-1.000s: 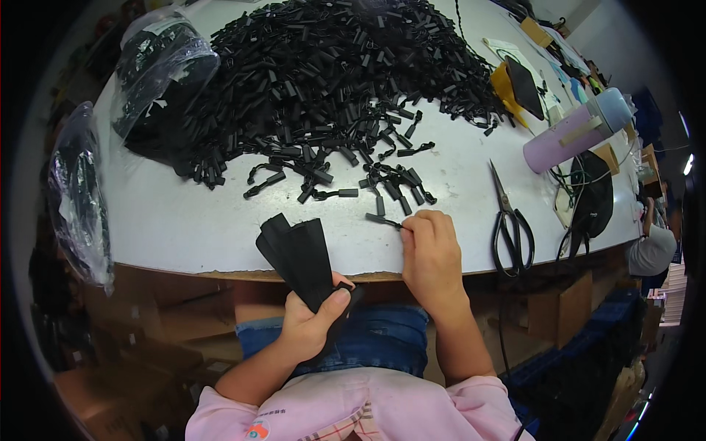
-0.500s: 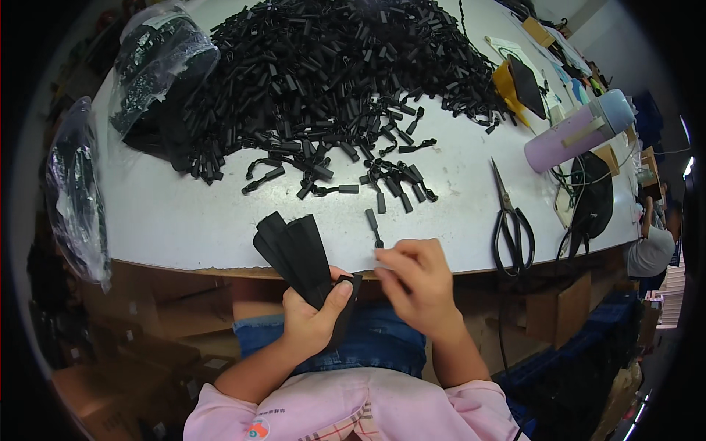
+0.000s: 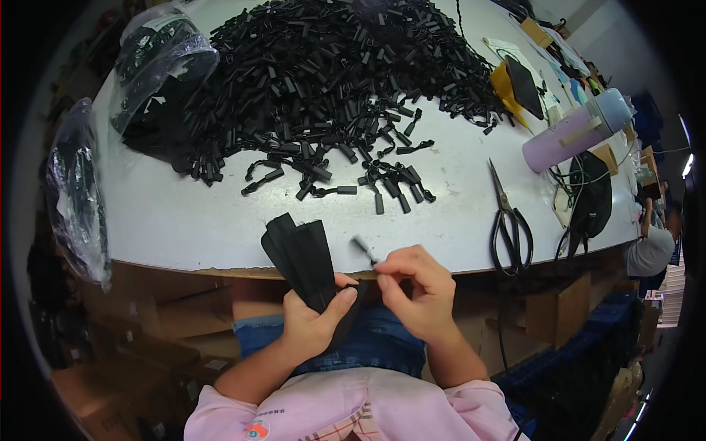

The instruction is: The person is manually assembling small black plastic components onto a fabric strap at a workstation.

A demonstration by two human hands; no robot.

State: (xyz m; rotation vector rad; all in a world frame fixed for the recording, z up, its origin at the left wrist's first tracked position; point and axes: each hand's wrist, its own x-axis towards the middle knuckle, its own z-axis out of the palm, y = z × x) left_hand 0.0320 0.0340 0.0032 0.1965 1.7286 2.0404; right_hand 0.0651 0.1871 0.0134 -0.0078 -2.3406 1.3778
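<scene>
My left hand [image 3: 310,323] is closed round a bundle of black fabric strips [image 3: 300,253], just off the table's front edge. The strips fan out upward over the edge, and one end folds over by my thumb. Between thumb and fingertips my right hand [image 3: 421,294] pinches a small black zipper pull [image 3: 362,248], which tilts up to the left and is blurred by motion. It hangs apart from the strips. Beyond my hands lies a small group of loose zipper pulls [image 3: 397,187], in front of a large pile of the same pulls [image 3: 331,73].
Black-handled scissors [image 3: 510,228] lie at the right with a lilac bottle [image 3: 562,140] behind them. A phone [image 3: 523,87] leans on a yellow stand. Clear plastic bags [image 3: 77,191] lie at the left. Cardboard boxes [image 3: 557,312] stand below the table, and another person [image 3: 651,251] is at far right.
My right hand has lifted the zipper pull off the white tabletop and brought it slightly left, nearer the strips. The bundle in my left hand has shifted a little to the right.
</scene>
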